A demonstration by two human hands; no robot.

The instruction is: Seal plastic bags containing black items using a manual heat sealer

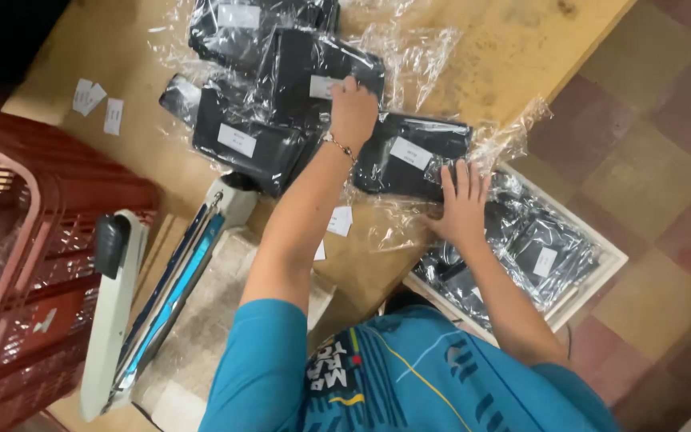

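I noted both hands flat, fingers spread: left hand and right hand pressing the centre-frame bagged black garment, lying crosswise.

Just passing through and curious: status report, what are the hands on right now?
Left hand flat on a bagged black item. Right hand pressing another black packet. Heat sealer sits open nearby.

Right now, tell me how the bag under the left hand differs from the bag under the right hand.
The bag under the left hand, the upper bag, lies on a pile of other bags; the lower bag under the right hand lies apart at the table edge. The upper bag's label is partly covered; the lower bag's shows whole. Both are clear plastic with dark contents and a white label.
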